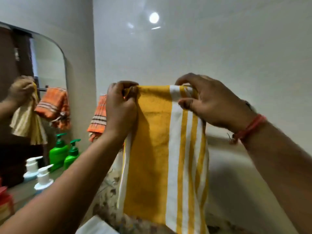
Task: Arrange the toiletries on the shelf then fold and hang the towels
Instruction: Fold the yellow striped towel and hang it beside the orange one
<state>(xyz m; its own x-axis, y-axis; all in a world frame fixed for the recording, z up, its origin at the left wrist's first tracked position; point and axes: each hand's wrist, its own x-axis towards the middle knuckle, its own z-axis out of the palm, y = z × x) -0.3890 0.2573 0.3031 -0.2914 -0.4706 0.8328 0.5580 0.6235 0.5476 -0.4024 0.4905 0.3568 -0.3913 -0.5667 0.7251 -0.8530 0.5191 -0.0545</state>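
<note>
A yellow towel with white stripes hangs straight down in front of the white wall, folded over at its top edge. My left hand pinches the top left corner. My right hand grips the top right corner over the white stripes. Whatever rail lies under the fold is hidden by the towel and my hands. An orange striped towel hangs just left of my left hand, partly behind it.
A mirror on the left wall reflects my hands and both towels. Below it a green pump bottle and a white pump bottle stand on the shelf. A red object sits at the far left edge.
</note>
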